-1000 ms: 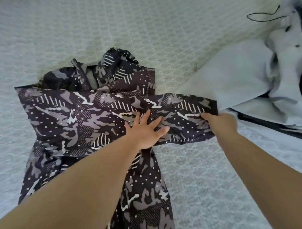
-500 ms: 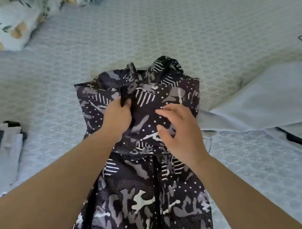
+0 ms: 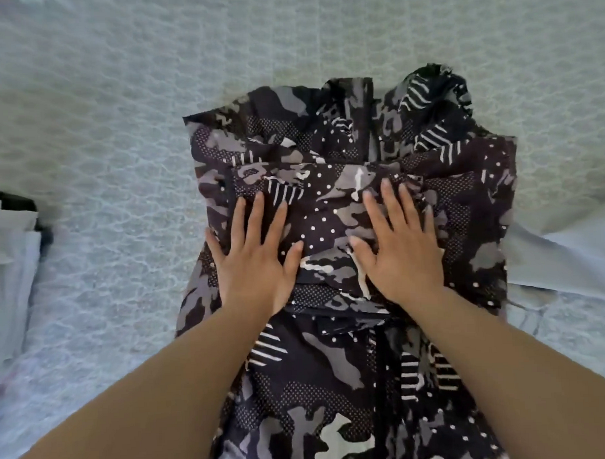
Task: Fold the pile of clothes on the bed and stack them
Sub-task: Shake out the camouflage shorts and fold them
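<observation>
Head view: both hands, left and right, pressing flat, fingers spread, on jacket; folded stack lying at nine o'clock.

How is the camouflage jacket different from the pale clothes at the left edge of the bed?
The camouflage jacket is dark and patterned; the pale clothes are plain and light. The jacket lies in the middle, under the left hand and right hand, which press flat on it; the pale clothes lie untouched. The jacket's lower part is not yet folded; the pale clothes look folded already. Both lie on the bed.
</observation>
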